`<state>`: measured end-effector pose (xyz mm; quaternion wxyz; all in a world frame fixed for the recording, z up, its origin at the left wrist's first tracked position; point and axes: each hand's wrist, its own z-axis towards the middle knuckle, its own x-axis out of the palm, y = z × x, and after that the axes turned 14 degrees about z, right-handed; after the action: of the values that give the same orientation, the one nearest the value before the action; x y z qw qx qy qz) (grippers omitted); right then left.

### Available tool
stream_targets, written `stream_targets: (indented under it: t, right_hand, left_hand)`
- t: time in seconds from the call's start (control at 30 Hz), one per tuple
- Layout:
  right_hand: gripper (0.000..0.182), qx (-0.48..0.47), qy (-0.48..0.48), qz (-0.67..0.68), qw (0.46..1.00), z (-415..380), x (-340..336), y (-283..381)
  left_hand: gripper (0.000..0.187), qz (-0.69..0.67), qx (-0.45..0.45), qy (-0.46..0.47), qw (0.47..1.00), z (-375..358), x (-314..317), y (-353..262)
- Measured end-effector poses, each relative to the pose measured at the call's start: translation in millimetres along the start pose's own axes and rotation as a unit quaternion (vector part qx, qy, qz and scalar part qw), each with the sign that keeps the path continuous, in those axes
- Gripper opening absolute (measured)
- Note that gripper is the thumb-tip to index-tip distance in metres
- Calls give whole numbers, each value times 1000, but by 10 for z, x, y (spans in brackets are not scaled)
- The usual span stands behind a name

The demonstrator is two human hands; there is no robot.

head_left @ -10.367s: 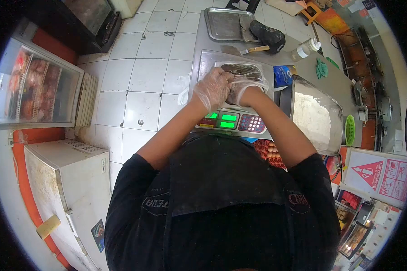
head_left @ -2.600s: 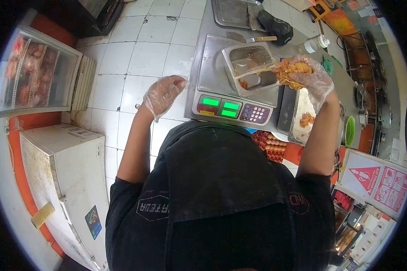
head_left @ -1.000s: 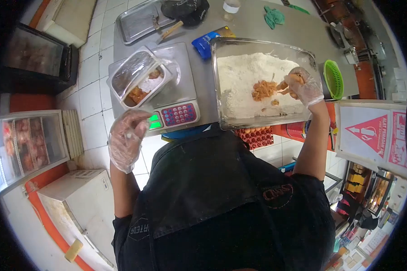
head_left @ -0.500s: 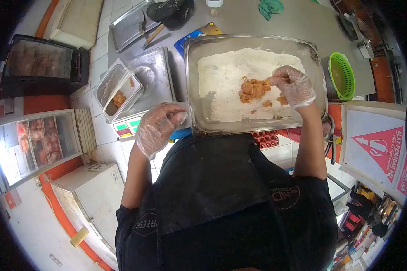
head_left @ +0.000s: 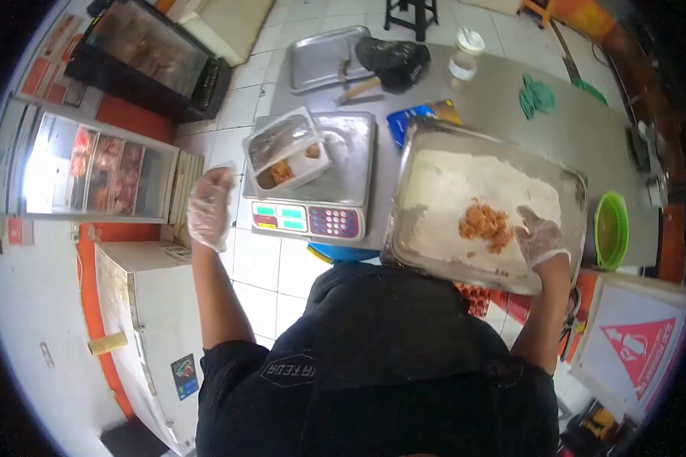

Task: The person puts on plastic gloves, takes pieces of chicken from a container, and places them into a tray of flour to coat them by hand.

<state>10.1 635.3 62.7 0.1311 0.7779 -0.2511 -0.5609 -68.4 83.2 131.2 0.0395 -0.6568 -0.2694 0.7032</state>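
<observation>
A clear plastic glove covers my right hand [head_left: 540, 238], which is over the metal tray [head_left: 392, 228] with its fingers apart. Just left of those fingers, raw-looking orange-brown marinated meat pieces [head_left: 484, 223] lie heaped on white flour [head_left: 438, 194]. My left hand [head_left: 209, 209], gloved too, is raised out to the left, apart from the scale; its fingers look loosely extended with nothing visible in them. On the digital scale [head_left: 351, 171] sits a clear plastic tub [head_left: 263, 148], tilted, with some more of the meat [head_left: 280, 172] inside.
Behind the scale are a flat metal tray [head_left: 312, 65], a black plastic bag [head_left: 396, 61] and a wooden-handled tool [head_left: 358, 90]. A blue packet [head_left: 404, 122] touches the flour tray's back corner. To the right stands a green basket [head_left: 611, 228]; a lidded jar [head_left: 463, 61] and green cloth [head_left: 537, 97] lie farther back.
The view has swung left, showing more of the scale. My left hand has moved from beside the flour tray out to the left. The right hand's bunched fingers have spread near the meat.
</observation>
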Motion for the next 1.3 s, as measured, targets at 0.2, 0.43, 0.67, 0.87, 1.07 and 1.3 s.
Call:
stream_targets:
  t: [0.2,0.43,0.67,0.87,1.07,1.3]
  right_hand:
    - [31,-183,42,259,948,223,-14,1512]
    - [22,-454,155,129,868,880,829,3444]
    - [38,-309,307,-411,801,1429,1883,4359]
    - [49,-173,298,-298,890,1621,2148,4490]
    - [45,-147,293,-316,890,1727,2272,4280]
    - [37,-155,306,-312,886,1743,2268,4367]
  left_hand:
    - [30,44,-23,-15,999,84,226,1318]
    - [31,119,56,140,981,-396,1366,2939]
    - [46,108,-119,281,946,-860,1267,3861]
    - [53,93,-168,453,871,-1172,1767,4840]
    - [50,109,-69,506,853,-1304,2379,5739]
    - [56,117,-33,391,912,-462,2348,5703]
